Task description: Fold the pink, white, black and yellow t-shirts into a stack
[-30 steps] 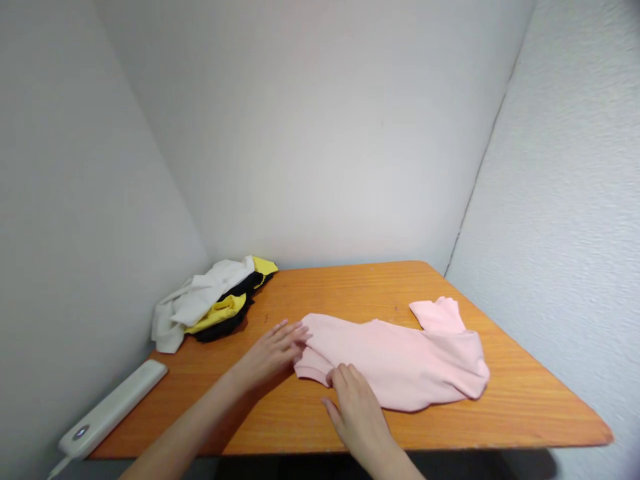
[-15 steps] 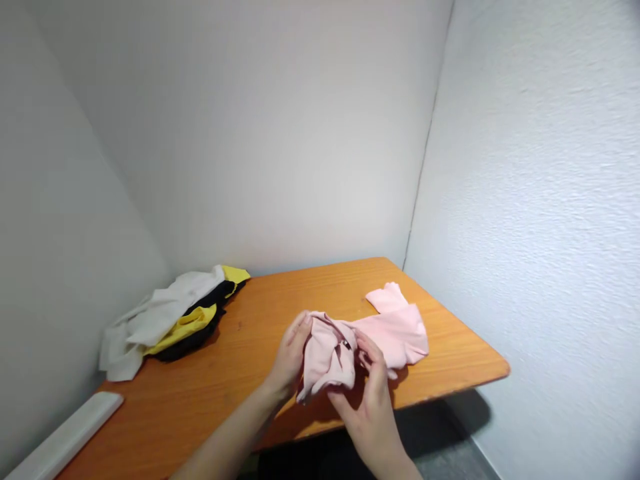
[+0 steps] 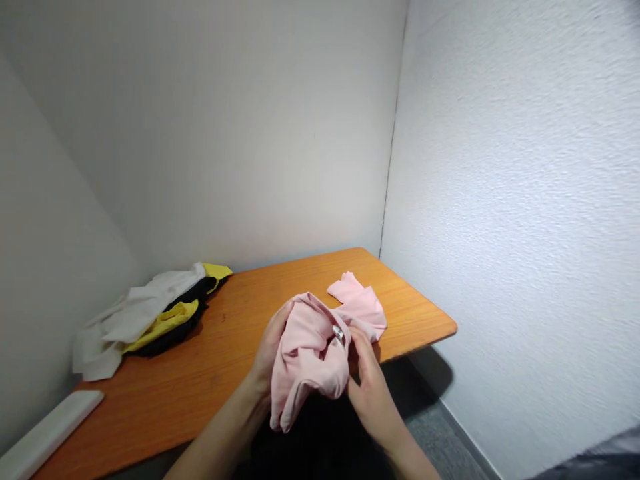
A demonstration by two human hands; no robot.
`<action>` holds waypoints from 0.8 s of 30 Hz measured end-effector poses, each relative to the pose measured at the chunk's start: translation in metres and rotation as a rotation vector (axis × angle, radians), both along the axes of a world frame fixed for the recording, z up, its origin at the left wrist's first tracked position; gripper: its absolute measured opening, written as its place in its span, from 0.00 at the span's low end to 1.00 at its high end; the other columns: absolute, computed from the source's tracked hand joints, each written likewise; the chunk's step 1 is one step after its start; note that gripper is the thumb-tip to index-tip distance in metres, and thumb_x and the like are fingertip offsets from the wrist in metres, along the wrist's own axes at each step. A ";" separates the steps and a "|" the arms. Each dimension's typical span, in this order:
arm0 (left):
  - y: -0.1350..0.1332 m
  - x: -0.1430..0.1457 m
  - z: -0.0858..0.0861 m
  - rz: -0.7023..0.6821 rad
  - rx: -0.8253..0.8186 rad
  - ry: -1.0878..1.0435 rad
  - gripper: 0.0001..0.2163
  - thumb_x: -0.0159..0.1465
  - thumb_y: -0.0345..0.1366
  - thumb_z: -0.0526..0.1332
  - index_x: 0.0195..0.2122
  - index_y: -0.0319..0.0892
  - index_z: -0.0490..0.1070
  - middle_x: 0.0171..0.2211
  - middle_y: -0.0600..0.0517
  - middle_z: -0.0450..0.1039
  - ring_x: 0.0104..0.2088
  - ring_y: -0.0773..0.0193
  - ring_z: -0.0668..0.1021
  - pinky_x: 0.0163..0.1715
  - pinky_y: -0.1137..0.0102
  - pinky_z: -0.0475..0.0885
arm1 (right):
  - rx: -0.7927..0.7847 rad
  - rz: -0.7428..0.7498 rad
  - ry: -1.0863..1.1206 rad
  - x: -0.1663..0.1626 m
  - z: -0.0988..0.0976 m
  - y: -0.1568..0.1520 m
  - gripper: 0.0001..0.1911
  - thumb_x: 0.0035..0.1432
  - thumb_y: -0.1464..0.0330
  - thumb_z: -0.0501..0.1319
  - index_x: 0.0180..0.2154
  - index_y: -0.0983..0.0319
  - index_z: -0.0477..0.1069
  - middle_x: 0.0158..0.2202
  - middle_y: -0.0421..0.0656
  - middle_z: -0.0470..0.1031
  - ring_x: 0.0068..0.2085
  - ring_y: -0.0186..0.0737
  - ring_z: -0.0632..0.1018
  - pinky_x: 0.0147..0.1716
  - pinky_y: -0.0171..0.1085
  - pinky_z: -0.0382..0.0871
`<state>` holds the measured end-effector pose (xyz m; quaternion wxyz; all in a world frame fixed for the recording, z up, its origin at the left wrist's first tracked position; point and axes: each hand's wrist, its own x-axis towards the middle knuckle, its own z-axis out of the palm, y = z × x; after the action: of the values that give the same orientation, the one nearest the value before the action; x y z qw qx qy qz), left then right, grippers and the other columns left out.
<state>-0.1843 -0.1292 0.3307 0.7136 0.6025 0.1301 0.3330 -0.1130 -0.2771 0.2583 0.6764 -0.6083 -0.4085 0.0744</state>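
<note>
A bunched pink garment [image 3: 310,353] is held up at the front edge of the table, with a small whitish label [image 3: 339,333] showing at its opening. My left hand [image 3: 270,343] grips its left side, the fingertips partly behind the cloth. On the right side, my right hand [image 3: 367,373] has its fingers curled around the edge beside the label. Part of the same pink cloth, looking like a sleeve, trails back over the tabletop behind my right hand. The exact type of garment is hidden by the folds.
The orange wooden table [image 3: 260,293] stands against pale walls. A heap of white cloth [image 3: 145,310] with yellow cloth [image 3: 170,321] and black fabric lies at its left side. Nearer, a long white object [image 3: 55,430] lies along the left edge. Grey floor shows at lower right.
The pink garment has come nearer to me, and more of it is gathered up between my hands. Its trailing part has been drawn along. The view has turned slightly to the right.
</note>
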 end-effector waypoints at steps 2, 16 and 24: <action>-0.007 -0.007 -0.001 -0.003 -0.073 -0.044 0.17 0.59 0.52 0.62 0.38 0.44 0.77 0.38 0.49 0.77 0.43 0.55 0.78 0.45 0.64 0.74 | -0.041 -0.019 -0.011 0.000 0.000 -0.003 0.21 0.58 0.61 0.62 0.53 0.58 0.66 0.51 0.48 0.69 0.52 0.48 0.70 0.53 0.45 0.66; -0.073 -0.058 -0.031 -0.315 -0.024 -0.102 0.11 0.62 0.45 0.63 0.38 0.45 0.67 0.31 0.55 0.70 0.29 0.70 0.73 0.30 0.76 0.69 | 0.159 0.420 0.778 -0.041 0.020 -0.054 0.31 0.52 0.54 0.66 0.55 0.61 0.68 0.45 0.49 0.76 0.43 0.49 0.77 0.41 0.43 0.72; -0.043 -0.064 0.019 0.081 0.246 -0.232 0.10 0.65 0.44 0.60 0.35 0.43 0.65 0.28 0.57 0.65 0.26 0.73 0.68 0.26 0.80 0.65 | -0.201 0.117 0.041 0.054 0.089 -0.100 0.07 0.46 0.71 0.59 0.32 0.63 0.69 0.25 0.37 0.70 0.27 0.34 0.71 0.27 0.33 0.64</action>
<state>-0.2484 -0.1720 0.3492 0.6307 0.6371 0.0292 0.4420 -0.0590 -0.3774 0.3469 0.6148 -0.6464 -0.4200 0.1667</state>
